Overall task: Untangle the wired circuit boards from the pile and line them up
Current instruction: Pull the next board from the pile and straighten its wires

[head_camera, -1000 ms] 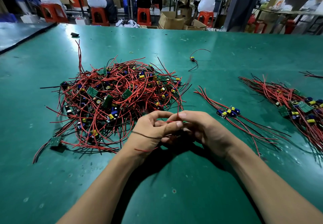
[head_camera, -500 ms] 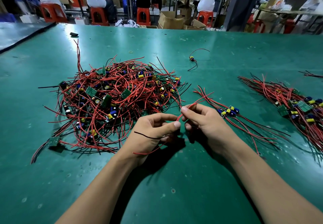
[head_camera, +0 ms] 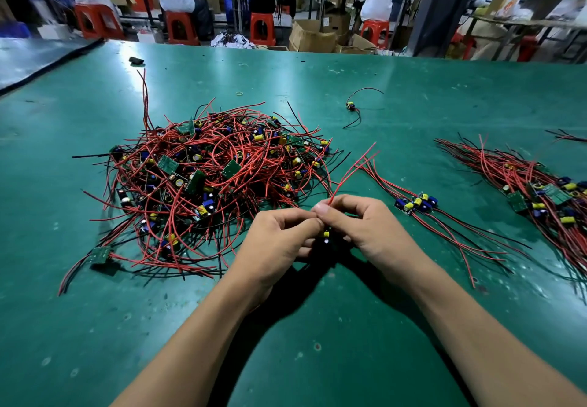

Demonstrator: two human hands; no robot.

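Note:
A tangled pile (head_camera: 216,181) of small green circuit boards with red and black wires lies on the green table at centre left. Just in front of it, my left hand (head_camera: 276,241) and my right hand (head_camera: 359,229) meet and together hold one wired circuit board (head_camera: 326,235); its yellow capacitor shows between my fingers. My right thumb and forefinger pinch its red wires (head_camera: 351,168), which stick up and away to the right. A small lined-up group of boards (head_camera: 417,203) lies right of my hands, wires trailing toward me.
A bigger sorted bundle of wired boards (head_camera: 540,190) lies at the far right. A single stray board (head_camera: 351,107) sits farther back, a rubber band (head_camera: 239,92) and a black object (head_camera: 136,61) beyond the pile. Seated people, red stools and cartons stand past the table's far edge.
My hands have come back together after parting slightly. The red wires now point straight up and to the right from my right fingers, and the black wire across my left hand is gone from sight.

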